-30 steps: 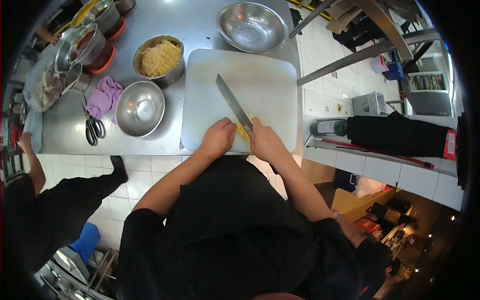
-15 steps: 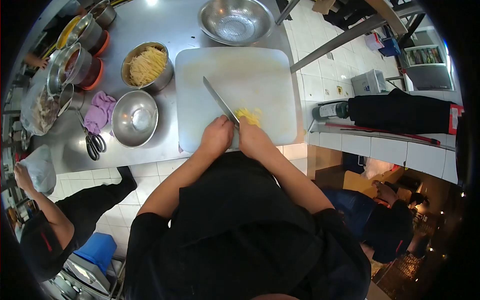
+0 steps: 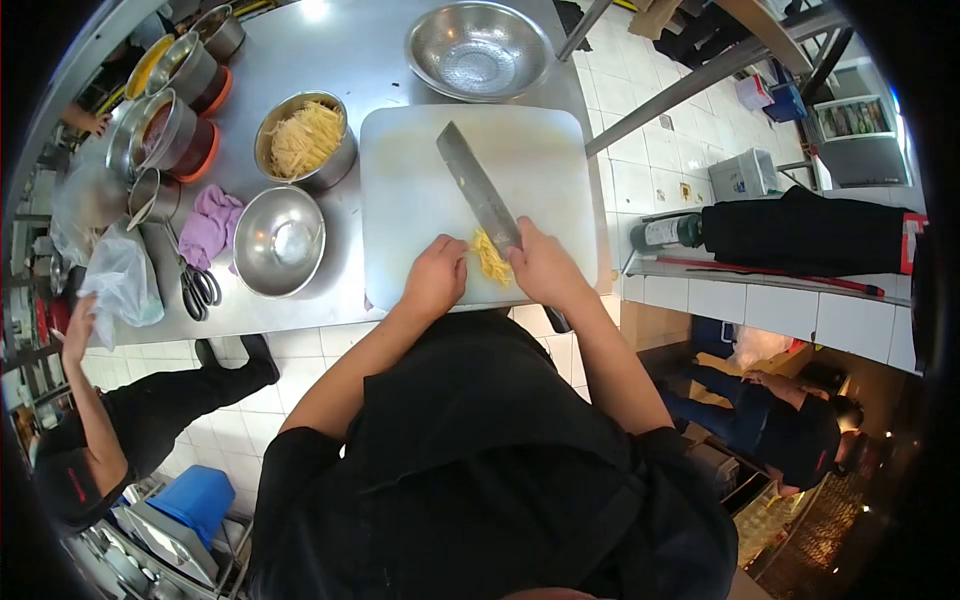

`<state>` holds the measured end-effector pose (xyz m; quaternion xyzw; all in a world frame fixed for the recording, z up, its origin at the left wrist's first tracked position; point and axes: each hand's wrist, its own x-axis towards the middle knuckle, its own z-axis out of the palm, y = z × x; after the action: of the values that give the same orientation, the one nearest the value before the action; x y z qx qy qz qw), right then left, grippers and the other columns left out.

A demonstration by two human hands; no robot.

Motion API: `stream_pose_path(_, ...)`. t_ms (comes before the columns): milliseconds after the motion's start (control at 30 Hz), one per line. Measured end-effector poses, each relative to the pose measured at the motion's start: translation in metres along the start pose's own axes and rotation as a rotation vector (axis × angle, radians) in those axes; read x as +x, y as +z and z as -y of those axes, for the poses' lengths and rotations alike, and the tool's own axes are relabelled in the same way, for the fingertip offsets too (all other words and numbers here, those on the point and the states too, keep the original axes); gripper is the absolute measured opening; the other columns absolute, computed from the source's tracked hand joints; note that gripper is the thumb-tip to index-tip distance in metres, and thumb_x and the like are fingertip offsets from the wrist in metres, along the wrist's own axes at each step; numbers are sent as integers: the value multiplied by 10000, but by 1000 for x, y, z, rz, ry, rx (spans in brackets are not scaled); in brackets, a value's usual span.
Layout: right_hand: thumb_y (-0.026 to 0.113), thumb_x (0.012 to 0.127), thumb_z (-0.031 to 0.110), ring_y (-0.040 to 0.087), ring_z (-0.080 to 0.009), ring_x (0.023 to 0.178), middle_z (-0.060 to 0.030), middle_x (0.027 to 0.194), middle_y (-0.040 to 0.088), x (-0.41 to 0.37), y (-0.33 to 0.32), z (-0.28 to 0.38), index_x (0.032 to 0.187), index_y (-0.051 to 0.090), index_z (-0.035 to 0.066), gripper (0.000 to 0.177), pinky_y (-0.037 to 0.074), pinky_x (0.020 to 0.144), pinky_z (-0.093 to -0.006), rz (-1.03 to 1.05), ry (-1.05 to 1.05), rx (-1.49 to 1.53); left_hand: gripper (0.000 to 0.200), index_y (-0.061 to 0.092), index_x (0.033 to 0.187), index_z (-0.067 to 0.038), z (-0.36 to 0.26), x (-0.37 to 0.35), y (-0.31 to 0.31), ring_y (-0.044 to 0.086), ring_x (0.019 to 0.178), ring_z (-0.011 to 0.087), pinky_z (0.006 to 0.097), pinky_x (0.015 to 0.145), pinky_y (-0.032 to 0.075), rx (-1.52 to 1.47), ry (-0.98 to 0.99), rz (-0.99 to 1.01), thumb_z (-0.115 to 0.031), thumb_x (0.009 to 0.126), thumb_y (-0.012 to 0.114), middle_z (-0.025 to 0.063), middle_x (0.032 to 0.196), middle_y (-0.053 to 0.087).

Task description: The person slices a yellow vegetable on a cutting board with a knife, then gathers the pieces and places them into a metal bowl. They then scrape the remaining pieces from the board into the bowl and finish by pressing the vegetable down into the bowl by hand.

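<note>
My right hand (image 3: 548, 268) is closed round a large kitchen knife (image 3: 475, 185). Its broad blade slants across the white cutting board (image 3: 400, 150), flat side showing, and the dark handle end comes out below my wrist. A small pile of pale yellow strips (image 3: 489, 260) lies on the board against the blade, between my two hands. Beside the pile on the left, my left hand (image 3: 435, 278) has its fingers curled and pressed together. Whether anything is pinched in them is hidden.
Left of the board stand a pot of yellow shreds (image 3: 305, 140) and a steel bowl (image 3: 280, 240). A perforated bowl (image 3: 478, 50) sits behind. Further left are a purple cloth (image 3: 208, 225), scissors (image 3: 197, 290) and a plastic bag (image 3: 122, 275) near a co-worker's hand (image 3: 80, 328).
My hands have moved apart. The knife has shifted right and turned to show its flat side. On the left, the co-worker's plastic bag has moved up to the table edge.
</note>
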<state>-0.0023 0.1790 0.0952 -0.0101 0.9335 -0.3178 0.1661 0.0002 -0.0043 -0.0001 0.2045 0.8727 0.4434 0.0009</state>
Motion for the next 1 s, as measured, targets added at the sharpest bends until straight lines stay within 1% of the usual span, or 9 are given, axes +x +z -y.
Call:
stream_pose_path(167, 519, 889, 134, 588, -463, 686, -283, 727, 587, 3, -12, -22, 1024, 428, -34, 235, 451, 618, -503, -94, -92, 40, 312, 565, 1075, -9, -11, 4, 1, 591, 817, 351, 416, 724, 494, 56, -31, 11, -17, 769, 626, 175, 972, 561)
stream_pose_path(233, 511, 896, 131, 601, -377, 579, -251, 710, 590, 3, -20, -29, 1042, 429, -39, 238, 461, 556, -455, -86, 25, 107, 336, 559, 1097, -14, -15, 6, 2, 580, 867, 357, 423, 762, 490, 93, -76, -7, -29, 769, 631, 175, 996, 556)
stream_pose_path(267, 511, 896, 131, 601, -377, 579, -251, 710, 590, 2, -25, -34, 1042, 429, -39, 238, 461, 556, -455, -86, 19, 115, 336, 559, 1097, -14, -17, 8, 3, 580, 867, 357, 423, 762, 490, 103, -76, -8, -29, 769, 631, 175, 996, 556)
stream_pose_path(333, 535, 878, 161, 583, -491, 883, -324, 900, 612, 3, -36, -44, 1098, 463, -27, 299, 452, 778, -529, -86, 111, 173, 324, 572, 1083, -17, -20, 16, 3, 573, 908, 357, 421, 775, 493, 132, -136, -34, -39, 766, 637, 173, 1004, 553)
stream_pose_path(467, 521, 880, 162, 583, -488, 899, -323, 924, 610, 12, -39, -76, 1143, 464, -24, 327, 450, 778, -531, -55, 119, 159, 186, 606, 963, -18, -19, 28, 9, 578, 876, 362, 430, 757, 496, 258, -172, 33, -54, 780, 605, 177, 954, 569)
stream_pose_path(600, 502, 870, 139, 587, -481, 903, -306, 954, 617, 23, -25, -102, 1194, 472, 6, 352, 456, 783, -536, -110, -67, -16, 111, 602, 769, -38, -7, 24, 28, 602, 827, 330, 434, 741, 517, 463, -214, 75, -114, 798, 526, 158, 824, 602)
stream_pose_path(767, 543, 843, 105, 608, -453, 851, -276, 918, 630, 30, -36, -78, 1221, 469, 58, 388, 472, 742, -526, -17, -113, -122, 127, 601, 827, -19, -6, 21, 31, 615, 827, 334, 436, 742, 517, 531, -273, 37, -98, 809, 503, 185, 893, 602)
stream_pose_path(833, 575, 827, 94, 622, -418, 829, -235, 900, 639, 32, -36, -75, 1221, 479, 89, 406, 482, 717, -506, -93, -191, -212, 127, 607, 809, -35, -16, 27, 29, 625, 778, 311, 427, 712, 530, 545, -380, 4, -146, 777, 555, 138, 863, 609)
stream_pose_path(1000, 602, 794, 79, 617, -374, 887, -179, 974, 608, 53, -12, -92, 1232, 489, 108, 453, 492, 740, -467, -169, -379, -264, 195, 605, 889, -13, -26, 34, 25, 648, 814, 317, 420, 709, 541, 630, -467, 63, -171, 777, 579, 163, 933, 607)
